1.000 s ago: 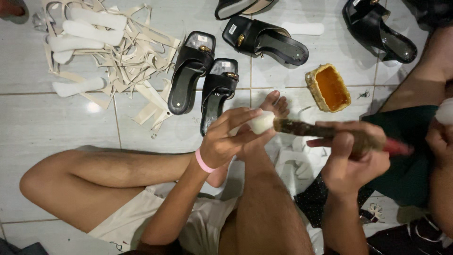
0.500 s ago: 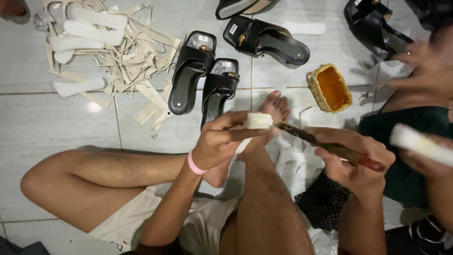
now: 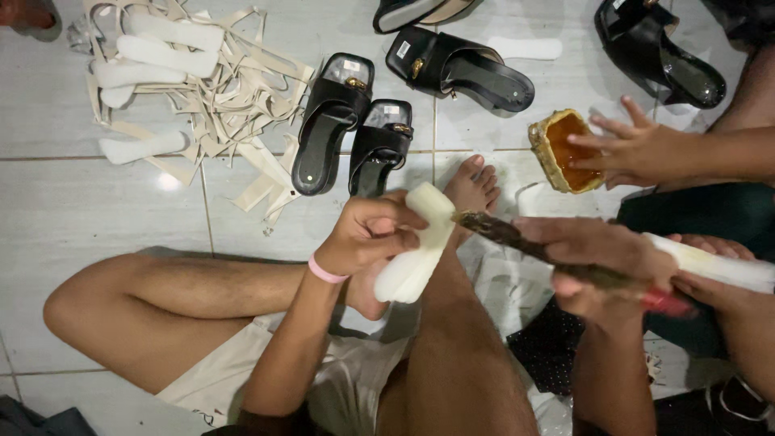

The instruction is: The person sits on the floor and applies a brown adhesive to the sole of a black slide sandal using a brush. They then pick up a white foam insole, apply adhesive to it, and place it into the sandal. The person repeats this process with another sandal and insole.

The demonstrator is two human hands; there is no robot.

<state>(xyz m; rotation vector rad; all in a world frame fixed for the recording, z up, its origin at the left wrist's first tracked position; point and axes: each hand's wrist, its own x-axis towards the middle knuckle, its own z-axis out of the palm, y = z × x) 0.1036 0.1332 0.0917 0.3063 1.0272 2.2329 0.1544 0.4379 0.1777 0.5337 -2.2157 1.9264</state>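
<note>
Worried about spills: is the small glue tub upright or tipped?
Upright: the tub sits on the floor, its open mouth up, amber glue showing inside.

Pale tiled floor (image 3: 97, 210) bears black sandals (image 3: 327, 121), cream strips (image 3: 234, 105), glue tin (image 3: 563, 151).

Co-worker's hand (image 3: 638, 152) now at glue tub (image 3: 565, 151); insole (image 3: 416, 242) turned lengthwise.

Floor-level sandal-making workshop

Black sandals (image 3: 335, 121), a heap of cream straps and insoles (image 3: 186, 89) and an open glue tin (image 3: 565, 151) lie spread across the pale tiled floor (image 3: 97, 202).
</note>
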